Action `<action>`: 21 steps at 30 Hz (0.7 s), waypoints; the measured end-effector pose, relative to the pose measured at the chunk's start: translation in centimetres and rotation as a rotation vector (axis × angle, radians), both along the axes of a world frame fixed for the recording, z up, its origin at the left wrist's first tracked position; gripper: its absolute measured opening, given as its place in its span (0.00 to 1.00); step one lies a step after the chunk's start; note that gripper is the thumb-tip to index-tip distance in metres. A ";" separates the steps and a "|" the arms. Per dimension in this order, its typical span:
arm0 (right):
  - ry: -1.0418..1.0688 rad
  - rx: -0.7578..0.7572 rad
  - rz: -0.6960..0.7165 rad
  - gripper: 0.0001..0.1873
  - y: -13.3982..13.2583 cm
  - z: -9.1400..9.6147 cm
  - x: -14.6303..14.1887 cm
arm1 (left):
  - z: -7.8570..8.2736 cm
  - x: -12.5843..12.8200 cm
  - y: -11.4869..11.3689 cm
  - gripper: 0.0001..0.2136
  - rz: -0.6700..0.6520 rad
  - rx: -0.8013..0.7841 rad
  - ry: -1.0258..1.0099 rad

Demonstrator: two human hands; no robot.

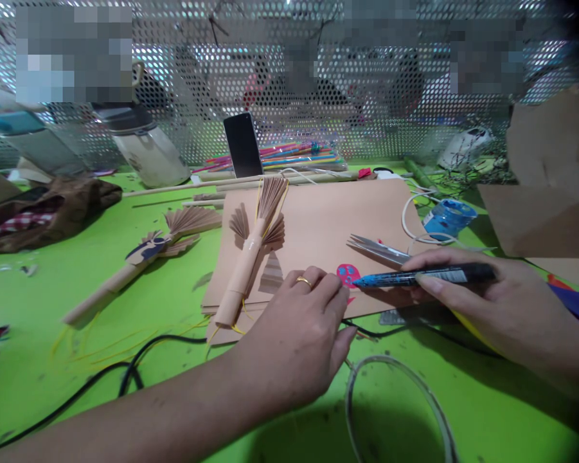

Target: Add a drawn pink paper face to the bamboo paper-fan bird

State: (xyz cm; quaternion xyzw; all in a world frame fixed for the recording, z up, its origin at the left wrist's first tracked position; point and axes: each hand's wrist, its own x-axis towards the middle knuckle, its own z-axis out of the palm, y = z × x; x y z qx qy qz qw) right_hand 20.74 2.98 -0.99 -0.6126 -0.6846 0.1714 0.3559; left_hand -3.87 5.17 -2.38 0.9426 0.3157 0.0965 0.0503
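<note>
My right hand (501,308) grips a blue-tipped marker pen (424,277), its tip touching a small pink paper piece (347,274) dotted with blue. My left hand (296,337), a gold ring on one finger, rests curled on a stack of brown paper sheets (328,218) and pins the pink piece with its fingertips. A paper bird of rolled and pleated brown paper (250,257) lies on the sheets just left of that hand. Scissors (378,249) lie on the sheets beyond the pen.
A second paper bird (139,260) lies on the green table (77,302). Black cable (139,366), a clear ring (395,399), blue tape roll (448,217), upright phone (243,145), coloured straws (293,156), a jar (147,145), brown cloth (43,212) and cardboard (544,193) surround it. A perforated screen stands behind.
</note>
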 end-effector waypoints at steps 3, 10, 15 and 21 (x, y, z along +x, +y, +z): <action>0.007 -0.001 -0.010 0.09 0.1 0.1 -0.1 | 0.0 0.0 -0.1 0.18 0.001 0.000 0.006; 0.054 0.012 -0.021 0.08 -0.1 -0.3 0.2 | 0.0 0.0 0.0 0.18 0.001 -0.002 0.008; -0.013 0.032 0.028 0.09 0.0 -0.4 0.2 | 0.0 0.1 0.1 0.18 0.000 0.001 0.009; -0.011 0.017 0.009 0.10 -0.1 -0.2 0.1 | 0.1 0.0 0.0 0.18 -0.003 0.000 0.012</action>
